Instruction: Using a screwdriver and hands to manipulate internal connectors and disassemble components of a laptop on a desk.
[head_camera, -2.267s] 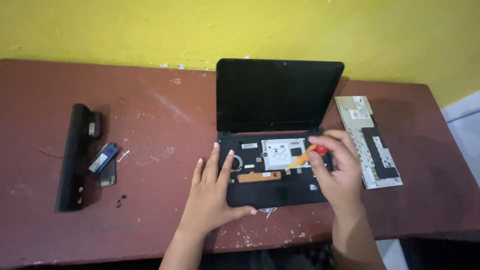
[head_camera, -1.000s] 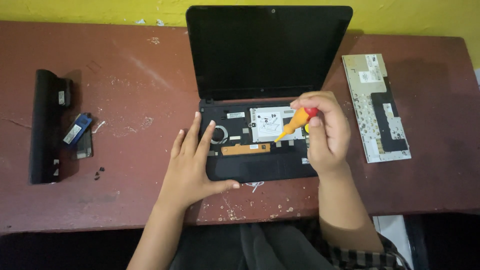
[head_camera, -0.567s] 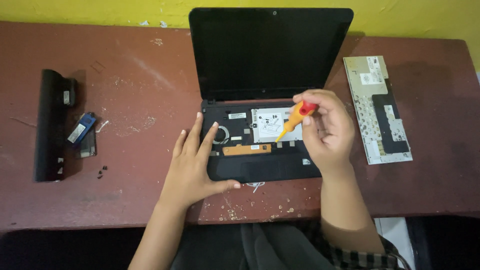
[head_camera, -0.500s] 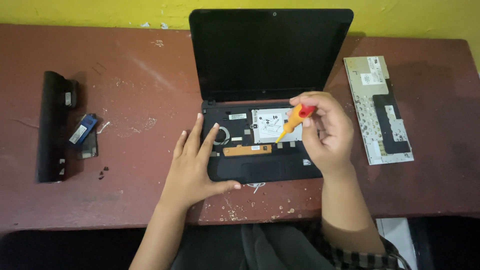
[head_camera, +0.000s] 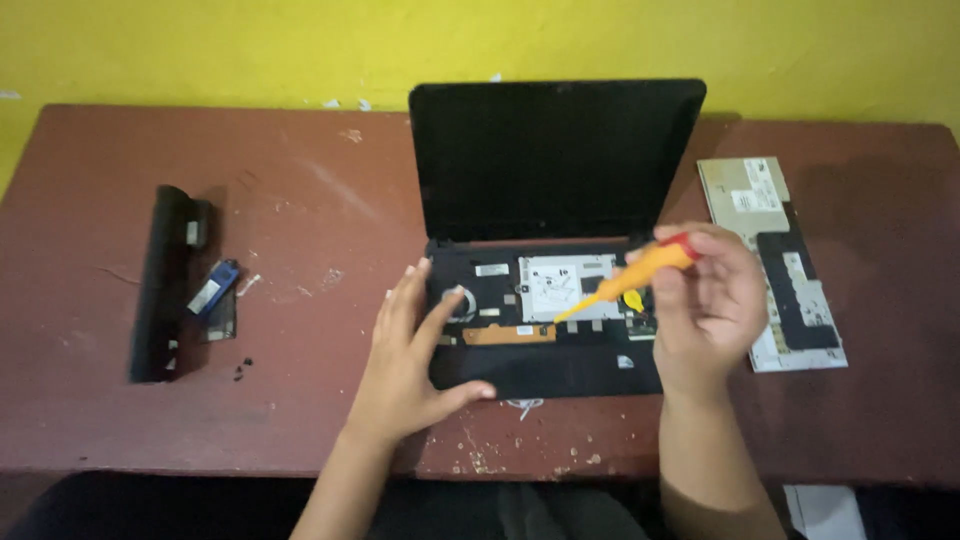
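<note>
A view from above of a worn reddish-brown wooden worktop (head_camera: 620, 450) against a yellow wall. At its middle stands a small black laptop (head_camera: 555, 290), lid open and screen dark, its keyboard removed so the inner metal plate and an orange ribbon strip show.

The left hand (head_camera: 410, 365) lies flat with fingers spread wide, holding nothing, pressing on the laptop's front-left corner to steady it. The right hand (head_camera: 705, 305) is closed around a small screwdriver with an orange shaft and red cap (head_camera: 630, 280), its tip angled down toward the exposed plate (whether it touches a screw is too small to tell).

The removed grey keyboard panel (head_camera: 770, 260), underside up, lies just right of the laptop. Well to the left lie a long black battery bar (head_camera: 165, 280), a small blue memory module (head_camera: 215, 290) and a few tiny dark screws (head_camera: 243, 368).

The step in hand appears to be unscrewing the laptop's inner base; it calls for seating the tip squarely while the left hand keeps the base steady.
</note>
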